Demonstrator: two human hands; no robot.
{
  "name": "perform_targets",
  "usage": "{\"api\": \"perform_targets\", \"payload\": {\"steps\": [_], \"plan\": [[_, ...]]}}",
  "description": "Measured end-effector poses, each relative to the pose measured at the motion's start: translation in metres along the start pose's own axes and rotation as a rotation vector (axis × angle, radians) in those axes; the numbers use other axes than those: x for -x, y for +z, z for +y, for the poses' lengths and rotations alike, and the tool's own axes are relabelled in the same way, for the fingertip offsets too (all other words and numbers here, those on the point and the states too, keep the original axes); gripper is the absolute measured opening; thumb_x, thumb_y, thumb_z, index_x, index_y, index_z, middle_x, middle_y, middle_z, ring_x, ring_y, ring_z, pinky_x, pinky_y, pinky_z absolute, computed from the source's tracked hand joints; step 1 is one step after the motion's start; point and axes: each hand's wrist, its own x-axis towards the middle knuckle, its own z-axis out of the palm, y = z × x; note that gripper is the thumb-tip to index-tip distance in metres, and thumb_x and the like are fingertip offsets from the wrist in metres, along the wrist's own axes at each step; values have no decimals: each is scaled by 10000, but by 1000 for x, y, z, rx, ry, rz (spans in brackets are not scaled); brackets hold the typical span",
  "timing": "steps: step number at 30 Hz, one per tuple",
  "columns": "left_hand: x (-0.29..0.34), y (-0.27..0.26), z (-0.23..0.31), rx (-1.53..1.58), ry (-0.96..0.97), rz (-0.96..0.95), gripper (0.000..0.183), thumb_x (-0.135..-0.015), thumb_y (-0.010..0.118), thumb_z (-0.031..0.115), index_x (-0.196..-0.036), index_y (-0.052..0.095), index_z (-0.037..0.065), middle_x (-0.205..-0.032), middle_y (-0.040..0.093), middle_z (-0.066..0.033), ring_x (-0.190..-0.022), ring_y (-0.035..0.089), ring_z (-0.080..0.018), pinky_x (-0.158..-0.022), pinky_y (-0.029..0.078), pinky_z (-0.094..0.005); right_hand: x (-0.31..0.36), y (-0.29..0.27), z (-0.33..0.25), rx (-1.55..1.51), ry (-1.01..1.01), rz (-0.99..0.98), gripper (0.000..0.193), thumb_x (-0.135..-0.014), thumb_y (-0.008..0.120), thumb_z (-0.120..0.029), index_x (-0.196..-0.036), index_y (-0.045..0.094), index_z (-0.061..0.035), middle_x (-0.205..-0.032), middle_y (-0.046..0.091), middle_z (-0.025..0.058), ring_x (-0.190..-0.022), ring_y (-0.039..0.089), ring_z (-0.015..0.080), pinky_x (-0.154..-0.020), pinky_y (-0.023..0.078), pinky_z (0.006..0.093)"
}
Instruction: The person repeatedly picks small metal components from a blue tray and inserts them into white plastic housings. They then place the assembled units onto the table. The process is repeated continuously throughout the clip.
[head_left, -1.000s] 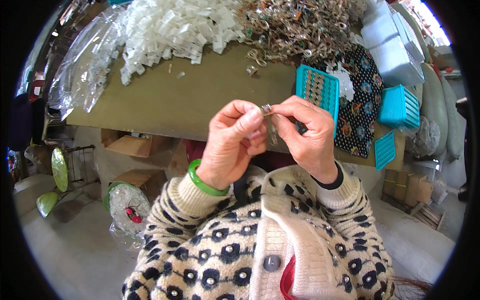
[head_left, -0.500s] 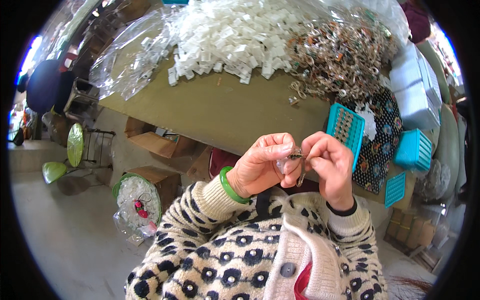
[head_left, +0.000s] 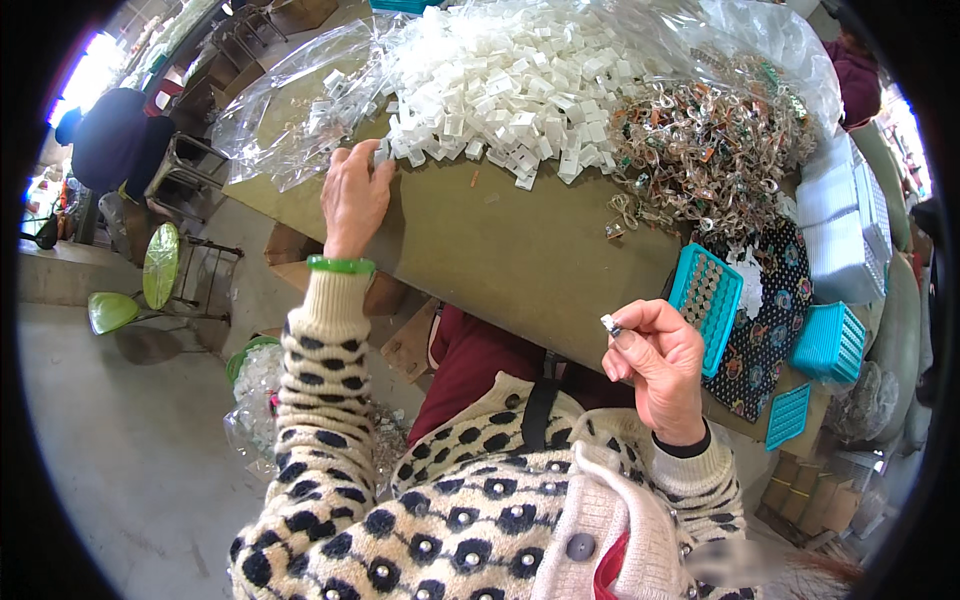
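My left hand (head_left: pixel 355 200), with a green bangle at its wrist, reaches to the left edge of a heap of white plastic pieces (head_left: pixel 500 90). A small white plastic piece (head_left: pixel 381 152) shows between its thumb and forefinger. Held over the near edge of the table, my right hand (head_left: pixel 660 355) pinches a small part (head_left: pixel 611 326) with a white end and a dark, shiny section. Its kind is too small to make out, and the fingers hide some of it.
Tangled small wired parts (head_left: pixel 710 150) are heaped right of the white pieces. A turquoise tray (head_left: pixel 722 310) holding rows of round metallic parts lies beside my right hand. Farther right are stacked white trays (head_left: pixel 835 220) and stacked turquoise trays (head_left: pixel 828 340). A green chair (head_left: pixel 160 265) stands at left.
My hands were together over a small part with wires. The left has let go and moved away, up and left, to the white heap; the right still pinches a small part.
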Motion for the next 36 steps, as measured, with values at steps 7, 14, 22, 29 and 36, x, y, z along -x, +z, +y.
{"api": "perform_targets", "payload": {"steps": [7, 14, 22, 29, 36], "plan": [[16, 27, 26, 33, 208, -123, 266, -796, 702, 206, -1011, 652, 58, -948, 573, -134, -932, 588, -330, -793, 473, -425, -3, 7, 3, 84, 52, -41, 87, -903, 627, 6, -980, 589, 19, -812, 570, 44, -615, 518, 99, -568, 460, 259], [27, 13, 34, 294, 170, -213, 284, -750, 663, 92, -1031, 666, 48, -897, 627, -130, -792, 629, -262, -740, 511, -364, -5, 3, 2, 120, 20, -18, 92, -909, 625, -8, -990, 592, 19, -810, 588, 55, -605, 518, 103, -575, 460, 263], [28, -17, 37, 1267, -345, -504, 273, -793, 684, -43, -1060, 631, -21, -903, 644, -60, -771, 642, -141, -671, 544, -251, -19, 8, -3, 61, 13, -21, 95, -927, 615, -44, -998, 591, 14, -797, 595, 61, -610, 522, 107, -560, 436, 262], [38, -20, 41, 1389, -403, -457, 217, -840, 676, -18, -1052, 633, -30, -904, 673, -85, -748, 665, -157, -679, 554, -260, -23, 8, -6, 83, 25, -56, 91, -925, 617, -43, -994, 594, 11, -799, 598, 59, -613, 523, 100, -561, 436, 255], [38, 1, 62, 1133, -232, -569, 183, -836, 674, -14, -1014, 640, -40, -837, 675, -79, -724, 668, -139, -653, 549, -235, -22, 7, 0, 48, 62, -53, 92, -928, 616, -47, -998, 595, 9, -804, 598, 59, -619, 529, 105, -564, 446, 259]]}}
